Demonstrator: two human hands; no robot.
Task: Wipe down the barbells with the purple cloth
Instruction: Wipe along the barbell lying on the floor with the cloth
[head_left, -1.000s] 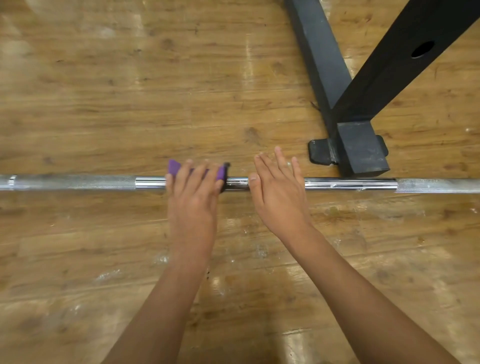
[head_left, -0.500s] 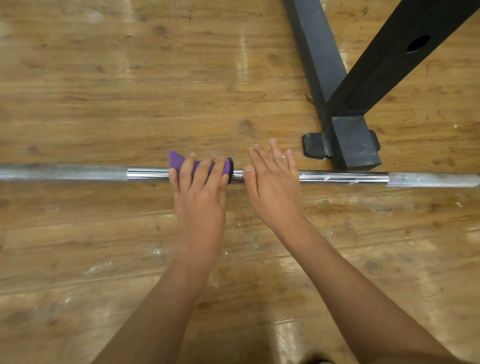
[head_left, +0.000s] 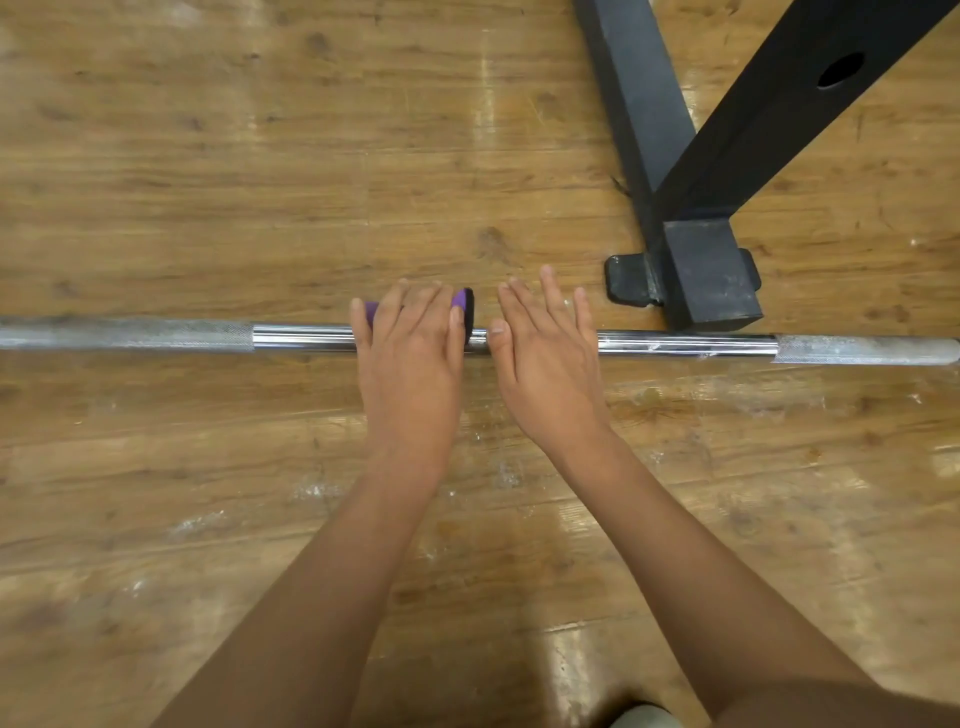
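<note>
The purple cloth (head_left: 461, 301) lies over the barbell (head_left: 675, 344), almost wholly hidden under the left hand (head_left: 410, 358). Only two bits of it show: a purple corner with a dark edge past the thumb side of that hand, and a small strip by the little finger. The left hand's fingers lie nearly straight across the cloth and press it down onto the bar; they are not curled round it.

Just beside the cloth, on its thumb side, the right hand (head_left: 545, 364) rests flat on the bare bar. Its fingers are straight and a little spread, its thumb touches the steel, and it holds nothing. A short gap of shiny bar shows between the two hands.

The barbell lies on the wooden floor (head_left: 208, 156) and runs across the whole view. Both hands sit on its smooth polished middle. Further out from each hand the bar turns to dull, rough knurling (head_left: 130, 335), whitish on the right hand's side.

Beyond the right hand's fingertips stands a black steel frame (head_left: 711, 270), its square post close to the bar, with a small foot plate (head_left: 626, 280) flat on the floor beside it. White dusty smears (head_left: 311, 491) mark the boards near the forearms.
</note>
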